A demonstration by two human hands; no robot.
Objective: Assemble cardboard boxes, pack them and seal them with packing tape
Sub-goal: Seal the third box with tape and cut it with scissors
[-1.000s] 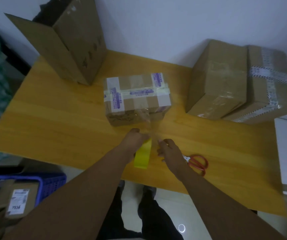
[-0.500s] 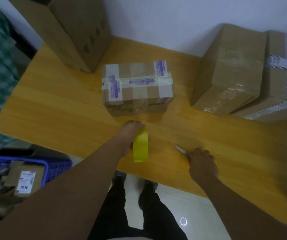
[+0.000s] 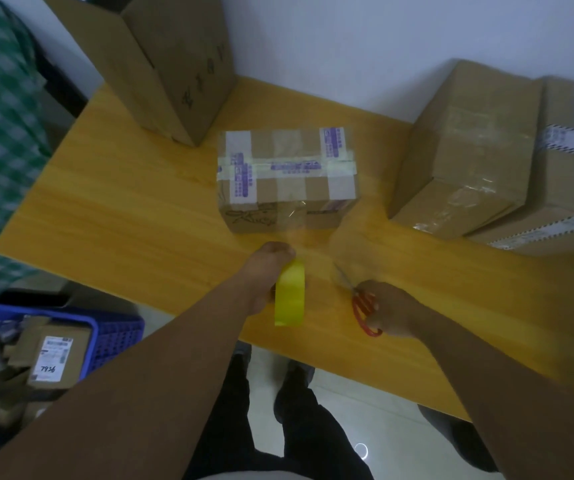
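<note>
Left hand grips the yellow tape roll, right hand grips red scissors; basket label reads 7936.

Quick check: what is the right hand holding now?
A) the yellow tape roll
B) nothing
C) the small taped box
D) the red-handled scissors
D: the right hand grips the red-handled scissors; the yellow tape roll is in the left hand.
</note>
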